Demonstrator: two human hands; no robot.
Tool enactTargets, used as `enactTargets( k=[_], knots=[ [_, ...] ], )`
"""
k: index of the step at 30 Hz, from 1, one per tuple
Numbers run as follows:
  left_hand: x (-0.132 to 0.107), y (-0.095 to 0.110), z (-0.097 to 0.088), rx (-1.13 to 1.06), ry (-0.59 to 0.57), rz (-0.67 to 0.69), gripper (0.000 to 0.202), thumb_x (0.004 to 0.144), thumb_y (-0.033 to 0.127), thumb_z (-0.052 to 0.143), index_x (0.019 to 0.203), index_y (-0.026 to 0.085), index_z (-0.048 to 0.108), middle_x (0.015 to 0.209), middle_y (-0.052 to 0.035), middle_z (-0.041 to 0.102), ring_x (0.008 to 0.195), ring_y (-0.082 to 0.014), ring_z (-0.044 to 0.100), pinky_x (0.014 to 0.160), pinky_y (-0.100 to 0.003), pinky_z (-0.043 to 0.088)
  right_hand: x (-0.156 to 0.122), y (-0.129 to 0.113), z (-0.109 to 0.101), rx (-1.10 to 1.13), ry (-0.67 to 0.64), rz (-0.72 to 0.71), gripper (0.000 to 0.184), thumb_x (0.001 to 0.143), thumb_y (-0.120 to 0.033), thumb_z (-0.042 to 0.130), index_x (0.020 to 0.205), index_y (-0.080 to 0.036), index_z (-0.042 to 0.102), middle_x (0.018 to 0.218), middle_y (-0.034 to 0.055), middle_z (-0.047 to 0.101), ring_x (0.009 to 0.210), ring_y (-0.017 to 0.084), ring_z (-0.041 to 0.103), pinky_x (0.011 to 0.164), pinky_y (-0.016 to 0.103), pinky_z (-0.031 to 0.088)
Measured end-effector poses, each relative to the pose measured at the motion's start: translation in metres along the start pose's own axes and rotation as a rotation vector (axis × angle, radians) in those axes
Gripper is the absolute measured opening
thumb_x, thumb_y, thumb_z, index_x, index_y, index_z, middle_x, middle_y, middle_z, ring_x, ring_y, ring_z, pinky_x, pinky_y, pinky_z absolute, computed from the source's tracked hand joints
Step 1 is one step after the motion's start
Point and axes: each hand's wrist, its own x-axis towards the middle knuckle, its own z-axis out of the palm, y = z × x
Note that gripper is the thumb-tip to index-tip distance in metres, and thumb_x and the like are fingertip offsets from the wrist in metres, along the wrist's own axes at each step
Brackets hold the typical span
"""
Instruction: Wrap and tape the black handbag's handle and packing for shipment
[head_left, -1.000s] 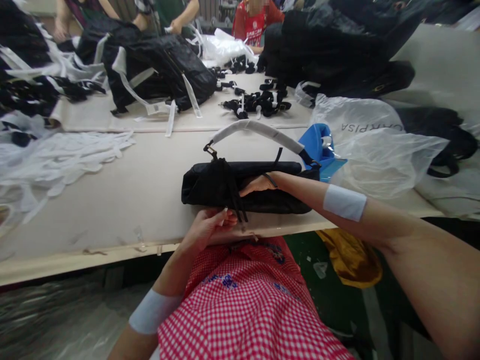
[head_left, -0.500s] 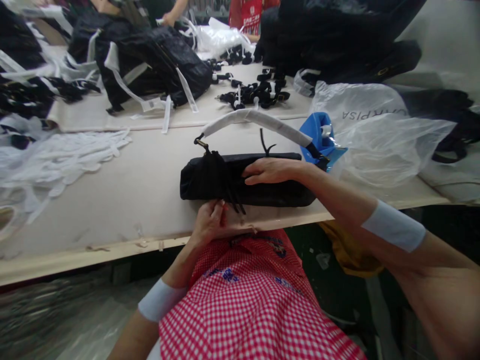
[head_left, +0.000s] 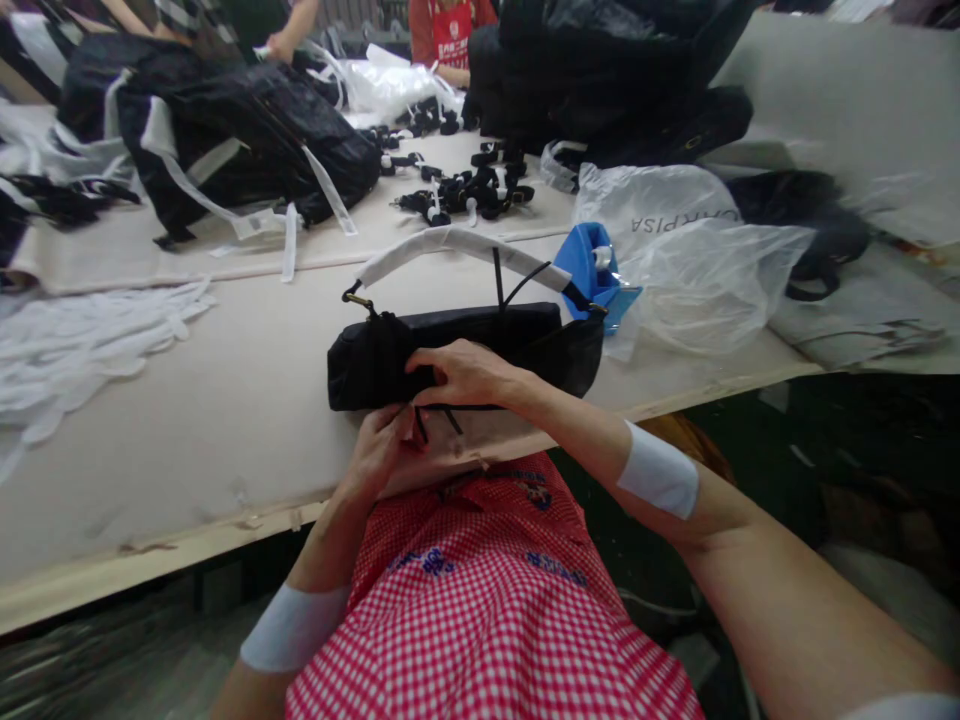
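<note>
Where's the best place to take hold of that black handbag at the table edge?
Probably by the wrapped handle, from above: it arches clear over the black handbag, leaving a gap for fingers. The right hand and left hand already occupy the near front face, at the cords.

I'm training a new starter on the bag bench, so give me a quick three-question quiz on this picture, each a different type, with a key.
1. True or false: the handle of the black handbag is wrapped in white.
2. Which lies just right of the handbag: A) a blue object under a clear plastic bag, B) a red box, C) a pair of scissors?
3. Fill in: the right hand rests on the front of the ____, while the left hand pinches black cords at the table edge.

Key: 1 true; 2 A; 3 handbag.
</note>
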Motion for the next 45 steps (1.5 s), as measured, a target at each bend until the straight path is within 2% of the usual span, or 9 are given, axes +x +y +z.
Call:
enactTargets(
  k=[4, 8, 12, 22, 34, 39, 42, 43, 45],
  knots=[
    [0.001, 0.005, -0.007, -0.048, -0.026, -0.06, 0.049, 0.062, 0.056, 0.082, 0.08, 0.011, 0.072, 0.058, -0.0015, 0.062, 0.054, -0.0145, 0.058, 0.052, -0.026, 0.052, -0.007, -0.011, 0.01, -0.122, 0.132, 0.085, 0.039, 0.086, -0.059, 0.068, 0.097, -0.021, 0.068, 0.088, 0.002, 0.065, 0.083, 0.018, 0.059, 0.071, 0.027, 0.037],
    [0.003, 0.012, -0.013, -0.145, -0.079, -0.223, 0.037, 0.071, 0.043, 0.077, 0.086, 0.009, 0.074, 0.07, -0.0085, 0.069, 0.066, -0.0193, 0.066, 0.061, -0.031, 0.058, -0.013, -0.008, 0.022, -0.155, 0.178, 0.207, 0.034, 0.084, -0.05, 0.073, 0.098, -0.02, 0.065, 0.091, 0.0033, 0.062, 0.078, 0.017, 0.055, 0.067, 0.027, 0.035],
    [0.004, 0.018, -0.01, -0.213, -0.062, -0.285, 0.025, 0.074, 0.03, 0.074, 0.084, 0.007, 0.073, 0.08, -0.014, 0.074, 0.072, -0.0223, 0.071, 0.064, -0.032, 0.06, -0.013, 0.003, 0.027, -0.116, 0.17, 0.128, 0.028, 0.082, -0.033, 0.076, 0.103, -0.018, 0.064, 0.093, 0.0033, 0.06, 0.079, 0.016, 0.053, 0.066, 0.026, 0.034],
    [0.009, 0.015, -0.007, -0.213, 0.015, -0.275, 0.008, 0.07, 0.017, 0.074, 0.074, 0.011, 0.071, 0.063, -0.0064, 0.069, 0.056, -0.0158, 0.064, 0.056, -0.027, 0.056, -0.018, 0.016, 0.037, 0.018, 0.272, 0.033, 0.024, 0.083, -0.024, 0.075, 0.104, -0.019, 0.066, 0.094, 0.0029, 0.058, 0.083, 0.017, 0.054, 0.074, 0.027, 0.041],
    [0.009, 0.014, -0.001, -0.199, 0.045, -0.285, 0.015, 0.069, 0.024, 0.075, 0.078, 0.012, 0.073, 0.069, -0.0089, 0.074, 0.063, -0.0212, 0.069, 0.056, -0.029, 0.056, -0.028, 0.014, 0.052, 0.112, 0.326, -0.112, 0.019, 0.091, -0.016, 0.06, 0.095, -0.026, 0.076, 0.119, 0.0087, 0.058, 0.113, 0.023, 0.058, 0.097, 0.038, 0.049],
    [0.003, 0.022, -0.002, -0.161, 0.065, -0.277, 0.014, 0.068, 0.024, 0.077, 0.078, 0.015, 0.075, 0.077, -0.0062, 0.078, 0.071, -0.0201, 0.072, 0.065, -0.029, 0.06, -0.062, 0.008, 0.019, 0.496, 0.223, -0.19, 0.013, 0.09, -0.031, 0.067, 0.097, -0.023, 0.072, 0.129, 0.0097, 0.06, 0.121, 0.022, 0.058, 0.102, 0.036, 0.048],
    [0.011, 0.026, -0.003, -0.134, 0.101, -0.349, 0.006, 0.074, 0.021, 0.071, 0.071, 0.02, 0.076, 0.077, -0.0032, 0.078, 0.075, -0.019, 0.073, 0.071, -0.027, 0.06, -0.109, 0.026, -0.021, 0.754, 0.144, -0.011, 0.031, 0.088, -0.05, 0.067, 0.096, -0.02, 0.07, 0.103, 0.0086, 0.07, 0.092, 0.019, 0.068, 0.083, 0.033, 0.056],
    [0.013, 0.026, -0.003, -0.123, 0.103, -0.377, 0.009, 0.075, 0.022, 0.07, 0.068, 0.022, 0.076, 0.076, -0.0025, 0.078, 0.076, -0.0193, 0.074, 0.071, -0.027, 0.06, -0.127, 0.035, -0.036, 0.775, 0.27, 0.099, 0.035, 0.086, -0.053, 0.067, 0.093, -0.019, 0.07, 0.092, 0.0065, 0.071, 0.081, 0.017, 0.068, 0.077, 0.032, 0.057],
    [0.015, 0.027, -0.003, -0.117, 0.095, -0.406, 0.011, 0.075, 0.025, 0.071, 0.065, 0.026, 0.076, 0.076, -0.0012, 0.079, 0.079, -0.0199, 0.074, 0.071, -0.027, 0.06, -0.163, 0.061, -0.064, 0.662, 0.73, 0.34, 0.036, 0.081, -0.056, 0.068, 0.086, -0.02, 0.068, 0.08, 0.0025, 0.068, 0.068, 0.013, 0.062, 0.069, 0.028, 0.054]
  ],
)
